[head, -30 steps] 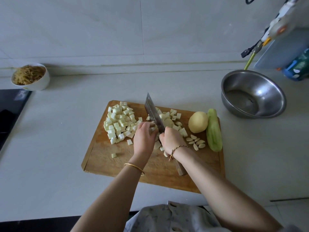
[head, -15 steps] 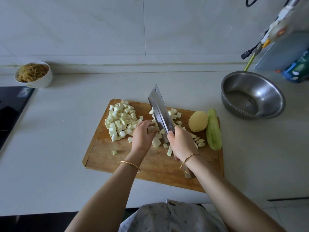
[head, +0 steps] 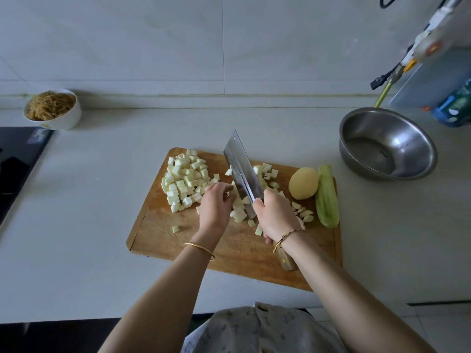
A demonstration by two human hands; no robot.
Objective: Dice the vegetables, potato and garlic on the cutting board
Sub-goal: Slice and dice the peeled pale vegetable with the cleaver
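1. Done: a pile of pale cubes (head: 184, 180) sits at the cutting board's (head: 158, 240) left end
2. In hand: the right hand (head: 276, 216) grips the cleaver (head: 242, 171) over mid-board; the left hand's (head: 215, 206) bent fingers hold loose pieces (head: 239, 214) beside the blade
3. Left: potato (head: 303, 183), garlic cloves (head: 303, 212) and green vegetable (head: 327, 197), all uncut at the board's right end

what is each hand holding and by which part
The right hand grips the cleaver by its handle, close to the blade. The left hand rests curled fingers on the vegetable pieces beside the blade; whether it grips any cannot be told.
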